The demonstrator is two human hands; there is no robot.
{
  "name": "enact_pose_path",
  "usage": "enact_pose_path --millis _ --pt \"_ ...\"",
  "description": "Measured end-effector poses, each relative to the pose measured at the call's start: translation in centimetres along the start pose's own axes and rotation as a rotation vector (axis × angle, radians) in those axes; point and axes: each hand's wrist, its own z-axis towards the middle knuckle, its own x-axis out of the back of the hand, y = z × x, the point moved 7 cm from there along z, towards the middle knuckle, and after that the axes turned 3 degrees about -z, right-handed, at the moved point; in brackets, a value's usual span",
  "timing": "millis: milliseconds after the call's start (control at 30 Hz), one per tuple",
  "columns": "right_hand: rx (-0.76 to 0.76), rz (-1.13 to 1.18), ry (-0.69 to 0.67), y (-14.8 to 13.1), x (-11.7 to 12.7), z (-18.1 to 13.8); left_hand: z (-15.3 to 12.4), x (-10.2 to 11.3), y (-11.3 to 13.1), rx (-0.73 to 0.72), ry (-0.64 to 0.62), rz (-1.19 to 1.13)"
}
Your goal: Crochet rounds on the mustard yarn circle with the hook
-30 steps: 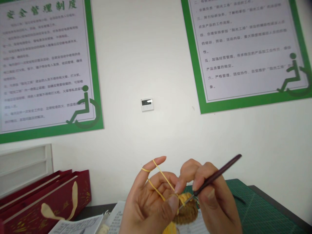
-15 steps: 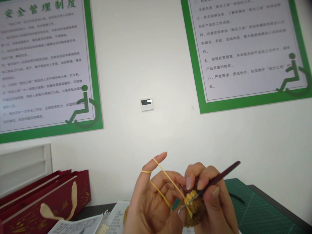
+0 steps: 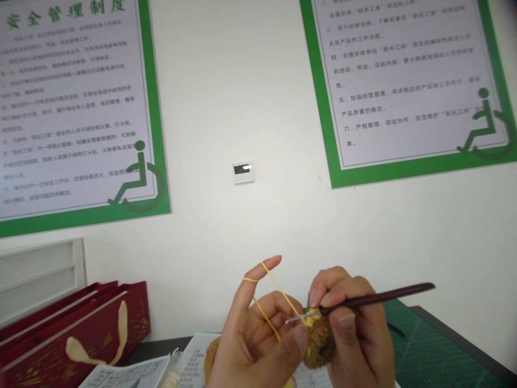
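Note:
In the head view, my left hand (image 3: 258, 339) pinches the near side of a small brown and yellow crochet piece (image 3: 322, 340) between thumb and fingers. Its index finger points up, with yellow yarn (image 3: 283, 288) looped round it and running taut down to the piece. My right hand (image 3: 355, 323) is closed on a crochet hook (image 3: 379, 297) with a dark handle. The hook's metal shaft lies across the top of the piece, and its tip pokes out left above my left thumb. My right fingertips also touch the piece's upper edge.
A green cutting mat (image 3: 432, 345) lies at the right, with a thin black object (image 3: 396, 330) on it. Printed sheets (image 3: 194, 361) and a brownish yarn ball (image 3: 210, 358), partly hidden, are at front left. Red gift bags (image 3: 81, 339) stand further left. Behind rises a white wall with posters.
The hook has swung from a steep slant to nearly level, its handle end moving right and down. My left index finger and the yarn have shifted slightly right.

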Motion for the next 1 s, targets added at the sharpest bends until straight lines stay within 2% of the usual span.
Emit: enact_pose_path --millis 200,333,533,667,733,800,900,933,1000 --pt "-0.034 0.019 0.03 0.6 0.2 0.0 0.4 0.3 -0.8 0.062 -0.051 -0.061" --pt "-0.091 0.062 -0.006 1.2 0.1 0.1 0.3 0.0 -0.3 0.023 -0.03 -0.057" --pt "-0.06 0.026 -0.219 0.3 0.1 1.9 -0.4 -0.8 1.5 -0.085 0.059 -0.002" --pt "0.138 -0.194 -0.358 -1.3 0.7 2.1 -0.6 -1.0 1.9 -0.13 0.144 0.026" --pt "0.151 -0.291 -0.33 -1.3 1.2 1.3 -0.5 -0.9 1.7 -0.159 0.175 0.02" --pt "0.125 -0.309 -0.257 -0.8 1.5 0.4 -0.3 -0.5 1.1 -0.113 0.168 -0.027" --pt "0.163 -0.173 -0.093 -0.7 1.6 -0.3 0.1 -0.3 -0.4 0.077 0.073 -0.166" --pt "0.19 -0.113 -0.071 -0.7 1.4 -0.3 0.1 -0.3 -0.5 0.109 0.035 -0.196" --pt "0.1 0.017 -0.091 0.0 0.8 0.3 0.2 -0.4 -0.2 0.111 -0.036 -0.203"
